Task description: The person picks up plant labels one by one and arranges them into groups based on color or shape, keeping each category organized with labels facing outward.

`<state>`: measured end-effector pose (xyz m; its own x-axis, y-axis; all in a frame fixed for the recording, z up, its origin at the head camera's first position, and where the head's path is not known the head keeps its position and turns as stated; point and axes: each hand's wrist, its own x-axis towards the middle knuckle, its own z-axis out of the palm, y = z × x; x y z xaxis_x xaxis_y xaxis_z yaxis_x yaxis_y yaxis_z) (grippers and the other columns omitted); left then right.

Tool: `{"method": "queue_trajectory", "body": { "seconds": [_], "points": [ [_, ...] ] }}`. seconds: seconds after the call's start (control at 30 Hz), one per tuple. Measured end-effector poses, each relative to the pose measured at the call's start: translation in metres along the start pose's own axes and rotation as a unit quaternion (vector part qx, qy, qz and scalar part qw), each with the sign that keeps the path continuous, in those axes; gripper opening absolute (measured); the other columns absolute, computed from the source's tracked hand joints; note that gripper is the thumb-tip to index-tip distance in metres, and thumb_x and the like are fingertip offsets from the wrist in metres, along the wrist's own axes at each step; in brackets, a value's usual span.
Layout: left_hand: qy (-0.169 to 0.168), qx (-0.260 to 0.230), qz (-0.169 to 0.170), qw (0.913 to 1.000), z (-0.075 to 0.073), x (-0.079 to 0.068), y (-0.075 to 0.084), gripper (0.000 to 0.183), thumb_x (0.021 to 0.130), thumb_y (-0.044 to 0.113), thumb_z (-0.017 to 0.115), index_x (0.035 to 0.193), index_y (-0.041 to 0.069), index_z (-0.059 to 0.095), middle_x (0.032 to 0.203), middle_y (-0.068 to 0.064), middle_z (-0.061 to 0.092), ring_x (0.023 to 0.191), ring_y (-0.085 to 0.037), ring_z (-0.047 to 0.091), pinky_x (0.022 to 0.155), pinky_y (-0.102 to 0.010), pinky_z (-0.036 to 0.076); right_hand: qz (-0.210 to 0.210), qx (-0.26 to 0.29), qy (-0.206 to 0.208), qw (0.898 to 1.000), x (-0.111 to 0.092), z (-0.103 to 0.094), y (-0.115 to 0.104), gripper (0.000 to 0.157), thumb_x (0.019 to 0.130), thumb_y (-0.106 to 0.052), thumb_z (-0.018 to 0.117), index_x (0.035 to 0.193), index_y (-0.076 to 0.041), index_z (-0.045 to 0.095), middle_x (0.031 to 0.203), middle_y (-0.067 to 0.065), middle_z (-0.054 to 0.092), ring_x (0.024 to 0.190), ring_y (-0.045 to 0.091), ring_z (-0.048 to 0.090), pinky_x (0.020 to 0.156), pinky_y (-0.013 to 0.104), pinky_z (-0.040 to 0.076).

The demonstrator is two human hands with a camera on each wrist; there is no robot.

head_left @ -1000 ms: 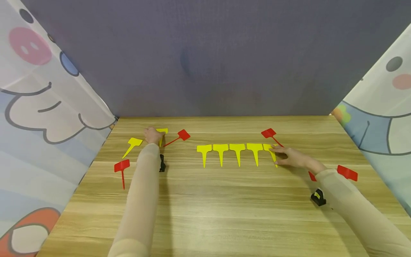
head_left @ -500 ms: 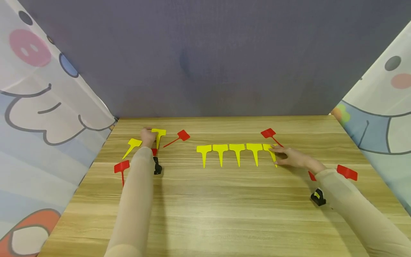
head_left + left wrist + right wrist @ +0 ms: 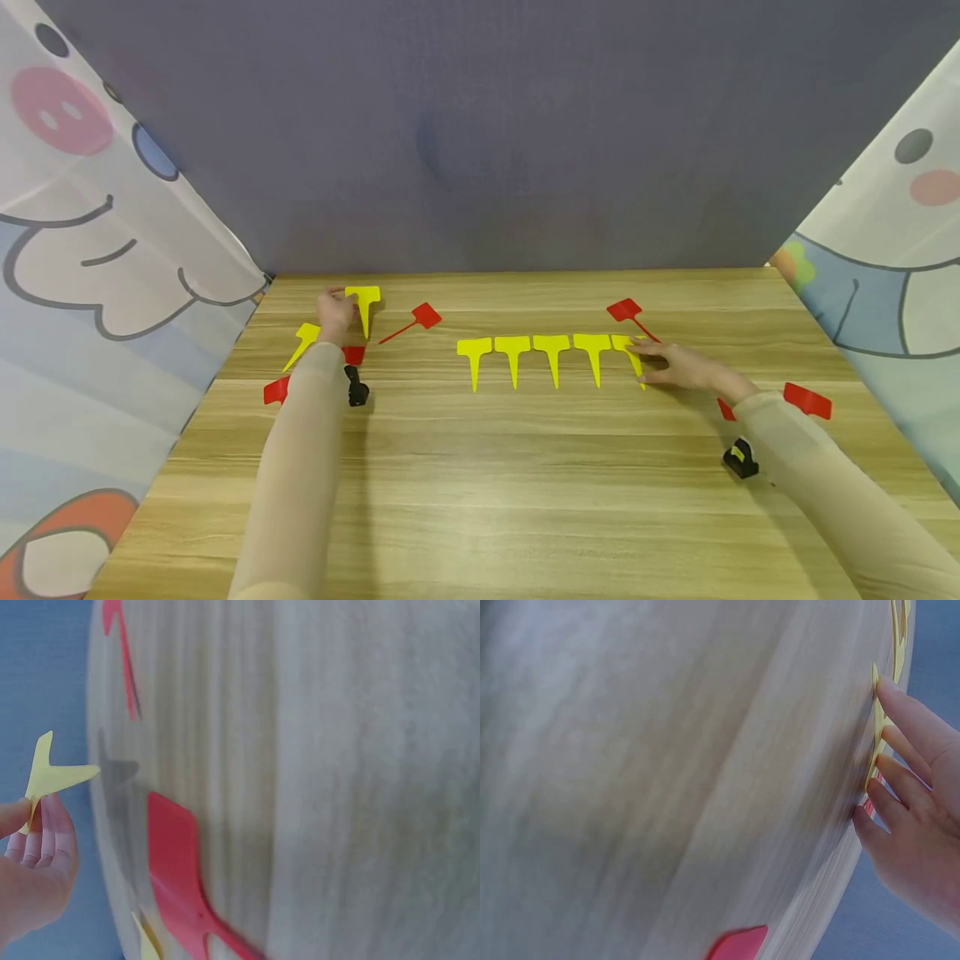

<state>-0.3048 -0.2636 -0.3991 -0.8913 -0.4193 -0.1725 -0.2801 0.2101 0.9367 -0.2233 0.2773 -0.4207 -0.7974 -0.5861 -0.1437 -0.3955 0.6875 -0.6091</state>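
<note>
My left hand [image 3: 336, 312] pinches a yellow T-shaped plant label [image 3: 363, 294] by one end of its head, at the back left of the table. In the left wrist view the thumb and fingers hold this label [image 3: 56, 778] above the table, its shadow on the wood. A red plant label [image 3: 174, 859] lies below that hand. Several yellow plant labels [image 3: 552, 343] lie side by side in a row, stems toward me. My right hand [image 3: 686, 368] rests its outstretched fingertips on the row's rightmost label [image 3: 622, 342], partly covering it.
Beside the left forearm lie another yellow label [image 3: 306, 334] and a partly hidden red one [image 3: 276, 390]. More red labels lie behind the row [image 3: 427, 315] and near the right sleeve [image 3: 808, 401]. A grey panel [image 3: 480, 142] stands along the table's back edge.
My left hand has moved left and a little back, lifting the yellow plant label from the table. A red label has come into view beneath it. The right hand stays on the row.
</note>
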Motion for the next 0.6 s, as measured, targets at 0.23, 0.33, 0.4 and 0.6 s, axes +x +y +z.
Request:
{"method": "queue_trajectory", "body": {
  "seconds": [0.23,0.33,0.4,0.6],
  "points": [
    [-0.013,-0.055,-0.002,0.9984,0.0,-0.002,0.007,0.042,0.088,0.002,0.049,0.128,-0.003,0.038,0.095,-0.009,0.051,0.054,-0.007,0.056,0.063,-0.026,0.053,-0.001,0.003,0.0,1.0,0.001,0.0,0.0,0.061,0.081,-0.018,0.064,0.13,0.008,0.038,0.137,0.029,0.025,0.123,0.049,0.022,0.096,0.058,0.024],
    [-0.02,-0.067,-0.001,0.9975,0.002,-0.006,0.01,0.041,0.087,-0.001,0.049,0.126,-0.006,0.038,0.096,-0.011,0.051,0.053,-0.009,0.057,0.069,-0.032,0.053,0.001,0.002,-0.001,1.0,0.001,-0.001,0.0,0.061,0.082,-0.019,0.063,0.13,0.007,0.037,0.137,0.029,0.025,0.123,0.049,0.021,0.096,0.058,0.024],
    [-0.026,-0.074,-0.006,0.9969,0.003,-0.011,0.013,0.04,0.087,-0.001,0.05,0.125,-0.006,0.039,0.096,-0.01,0.051,0.055,-0.01,0.058,0.073,-0.034,0.052,0.002,0.003,-0.003,1.0,0.001,-0.001,0.0,0.061,0.082,-0.02,0.063,0.13,0.007,0.037,0.137,0.029,0.024,0.123,0.049,0.021,0.096,0.058,0.024],
    [-0.057,-0.082,-0.024,0.9947,0.008,-0.026,0.016,0.041,0.088,0.001,0.05,0.126,-0.005,0.038,0.102,-0.012,0.051,0.063,-0.012,0.059,0.082,-0.037,0.048,0.004,0.003,-0.006,1.0,0.001,-0.001,0.0,0.062,0.082,-0.022,0.063,0.131,0.006,0.037,0.137,0.028,0.024,0.123,0.048,0.021,0.096,0.057,0.025]
  ]
}}
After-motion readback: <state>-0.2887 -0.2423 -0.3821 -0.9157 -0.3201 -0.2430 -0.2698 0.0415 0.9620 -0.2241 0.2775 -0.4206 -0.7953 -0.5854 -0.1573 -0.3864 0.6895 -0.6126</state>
